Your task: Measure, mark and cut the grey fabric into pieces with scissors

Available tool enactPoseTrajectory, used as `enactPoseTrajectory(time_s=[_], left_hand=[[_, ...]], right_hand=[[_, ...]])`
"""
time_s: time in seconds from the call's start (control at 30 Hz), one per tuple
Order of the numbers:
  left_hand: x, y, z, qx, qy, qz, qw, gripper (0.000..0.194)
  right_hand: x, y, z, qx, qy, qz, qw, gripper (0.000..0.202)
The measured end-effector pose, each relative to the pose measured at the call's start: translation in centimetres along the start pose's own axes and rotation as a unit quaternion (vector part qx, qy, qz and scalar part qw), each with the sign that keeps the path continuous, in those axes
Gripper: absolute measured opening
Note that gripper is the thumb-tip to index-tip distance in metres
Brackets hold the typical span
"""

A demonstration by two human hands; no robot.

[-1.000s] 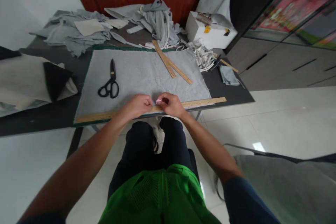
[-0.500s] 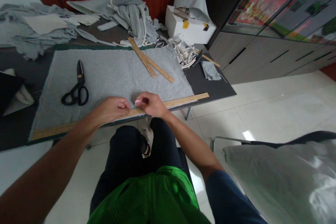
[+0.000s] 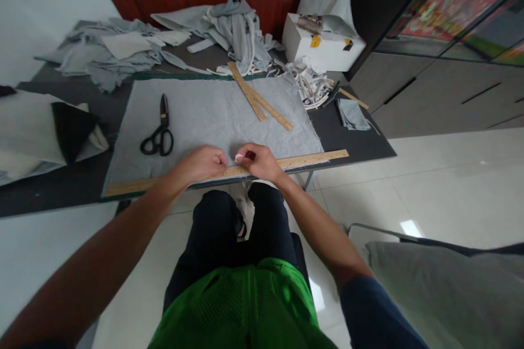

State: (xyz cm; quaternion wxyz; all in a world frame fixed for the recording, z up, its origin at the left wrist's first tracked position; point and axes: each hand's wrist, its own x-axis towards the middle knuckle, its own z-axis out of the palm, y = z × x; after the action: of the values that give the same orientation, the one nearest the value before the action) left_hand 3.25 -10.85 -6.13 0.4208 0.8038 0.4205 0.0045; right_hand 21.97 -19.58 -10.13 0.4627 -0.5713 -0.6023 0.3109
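Grey cloth (image 3: 196, 114) lies flat on the dark table. A long wooden ruler (image 3: 311, 159) runs along its near edge. My left hand (image 3: 203, 163) is closed, its curled fingers pressed onto the ruler at the cloth's edge. Just to its right, my right hand (image 3: 260, 162) pinches a small pale pink piece of tailor's chalk (image 3: 238, 158) above the ruler, its wrist over the table edge. Black-handled scissors (image 3: 161, 131) rest on the cloth to the left. Two more wooden rulers (image 3: 248, 92) lie crossed on the cloth's far part.
Crumpled grey fabric (image 3: 233, 27) is heaped at the back. A white box (image 3: 323, 46) stands by a pile of scrap strips (image 3: 309, 84). Folded grey cloth (image 3: 352, 114) lies at the right end. Black and white fabric (image 3: 41, 131) sits left. A cloth-covered chair (image 3: 442, 283) is at lower right.
The whole view has shifted, so the table and hands appear farther right and more of the left end shows. Both hands keep nearly the same place on the ruler.
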Motion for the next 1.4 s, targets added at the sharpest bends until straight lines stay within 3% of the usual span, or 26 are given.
enactPoseTrajectory(time_s=[0.17, 0.33, 1.0, 1.4], left_hand=[[-0.4, -0.9, -0.3, 0.101, 0.058, 0.015, 0.993, 0.018], [-1.3, -1.4, 0.2, 0.104, 0.098, 0.024, 0.989, 0.022], [-2.0, -1.8, 0.7, 0.111, 0.124, 0.048, 0.985, 0.020], [-1.9, -1.7, 0.7, 0.124, 0.118, 0.044, 0.984, 0.019]], right_hand=[[-0.3, 0.2, 0.2, 0.008, 0.014, 0.030, 0.999, 0.019], [-0.5, 0.1, 0.2, 0.005, 0.002, 0.045, 0.999, 0.023], [0.0, -0.6, -0.1, 0.062, 0.019, 0.096, 0.993, 0.026], [-0.1, -0.5, 0.9, 0.011, 0.031, 0.060, 0.998, 0.019]])
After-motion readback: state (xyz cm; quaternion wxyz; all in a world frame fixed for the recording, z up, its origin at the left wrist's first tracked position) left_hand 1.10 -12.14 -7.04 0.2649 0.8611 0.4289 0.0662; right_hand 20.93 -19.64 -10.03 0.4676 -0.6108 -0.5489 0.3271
